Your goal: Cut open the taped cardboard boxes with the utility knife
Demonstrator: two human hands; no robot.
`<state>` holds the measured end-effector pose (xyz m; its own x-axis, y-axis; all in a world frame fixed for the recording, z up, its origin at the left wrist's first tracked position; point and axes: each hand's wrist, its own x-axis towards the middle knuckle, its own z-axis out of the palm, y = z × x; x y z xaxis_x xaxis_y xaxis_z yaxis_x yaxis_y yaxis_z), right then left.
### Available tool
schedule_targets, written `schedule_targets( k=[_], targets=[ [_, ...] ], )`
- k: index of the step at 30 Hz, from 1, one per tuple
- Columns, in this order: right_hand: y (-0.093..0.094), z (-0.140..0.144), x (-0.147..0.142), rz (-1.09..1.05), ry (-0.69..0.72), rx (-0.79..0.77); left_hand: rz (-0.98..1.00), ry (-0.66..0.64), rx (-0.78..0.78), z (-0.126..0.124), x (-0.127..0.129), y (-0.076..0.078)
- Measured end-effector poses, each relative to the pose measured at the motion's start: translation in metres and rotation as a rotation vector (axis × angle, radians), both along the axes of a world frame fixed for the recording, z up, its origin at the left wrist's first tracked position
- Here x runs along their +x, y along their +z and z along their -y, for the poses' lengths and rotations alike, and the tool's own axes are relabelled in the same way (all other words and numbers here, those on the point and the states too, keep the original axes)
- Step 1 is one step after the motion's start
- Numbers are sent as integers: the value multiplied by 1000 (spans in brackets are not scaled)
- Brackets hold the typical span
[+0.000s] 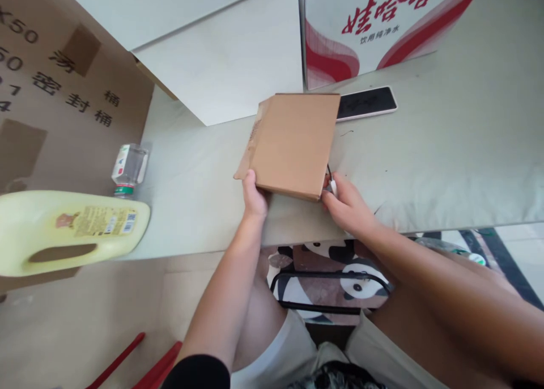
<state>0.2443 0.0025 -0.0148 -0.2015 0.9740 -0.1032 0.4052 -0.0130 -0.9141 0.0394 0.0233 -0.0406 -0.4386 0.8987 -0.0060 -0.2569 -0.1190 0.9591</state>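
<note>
Flat brown cardboard box (293,145): lies on grey-covered table (446,162), long axis running away from person. Left hand (255,196) closed on near-left corner. Right hand (346,207) at near-right corner, fingers curled, touching small white object (334,186); grip unclear. Both hands equally near. Black phone (368,102) beyond right hand.

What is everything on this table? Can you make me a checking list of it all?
Surface: pale cloth-covered table, wrinkled near its front edge.
Job's things: flat brown cardboard box, lifted at its near edge.
Clutter: phone lying flat; clear bottle; yellow jug on its side.
Grippers: left hand grips the box's near-left corner; right hand at its near-right corner.
Cables: thin dark cord by the right hand.
Surroundings: red-and-white carton, large brown carton.
</note>
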Motion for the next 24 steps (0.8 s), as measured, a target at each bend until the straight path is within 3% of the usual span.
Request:
schedule_targets(
  k=[4, 11, 24],
  targets=[
    [-1, -1, -1, -4, -31, 59, 20, 82, 68, -1, 11, -3],
    [5, -2, 0, -40, -6, -185, -64, 188, 44, -1, 11, -9],
    [-16, -12, -2, -64, -39, -102, -166, 153, 58, -7, -4, -42]
  ],
)
